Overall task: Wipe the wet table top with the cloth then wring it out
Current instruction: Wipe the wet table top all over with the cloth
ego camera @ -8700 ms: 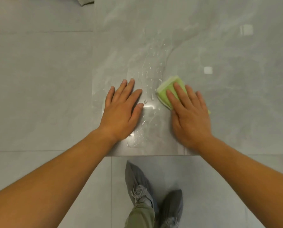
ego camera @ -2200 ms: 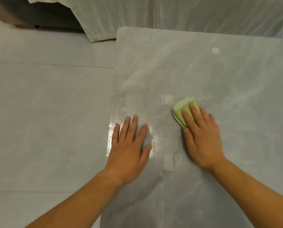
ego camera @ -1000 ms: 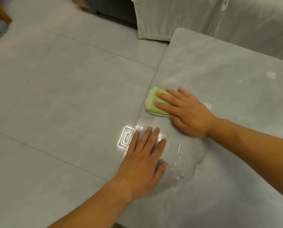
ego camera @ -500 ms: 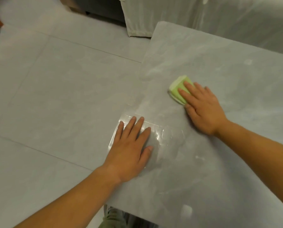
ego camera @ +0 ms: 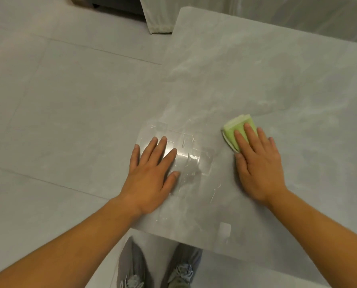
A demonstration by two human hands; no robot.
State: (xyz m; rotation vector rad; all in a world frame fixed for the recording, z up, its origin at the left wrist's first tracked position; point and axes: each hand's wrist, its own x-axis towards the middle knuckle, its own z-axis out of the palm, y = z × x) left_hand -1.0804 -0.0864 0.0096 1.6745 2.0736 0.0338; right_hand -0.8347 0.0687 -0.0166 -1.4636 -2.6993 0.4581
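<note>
The folded soft green cloth [ego camera: 236, 124] lies flat on the shiny grey stone-look table top [ego camera: 277, 80], a little way in from the near edge. The right hand [ego camera: 258, 165] presses down on it with straight fingers laid close side by side. It is not gripping the cloth, only pushing on it.

Just to the left of the cloth there is a wet patch of clear water [ego camera: 191, 161] with shiny streaks and drops. The left hand [ego camera: 152, 173] rests flat at the edge of that patch, fingers spread, holding nothing.

So I think the wiping is under way but not done, because the water by the left hand has not been mopped up. The wringing has not begun, since the cloth is flat and not squeezed.

The back part of the cloth is hidden under the fingers. I cannot tell how wet the cloth is. The pale swirls farther back may be damp or just the stone pattern. The right side of the table is cut off.
</note>
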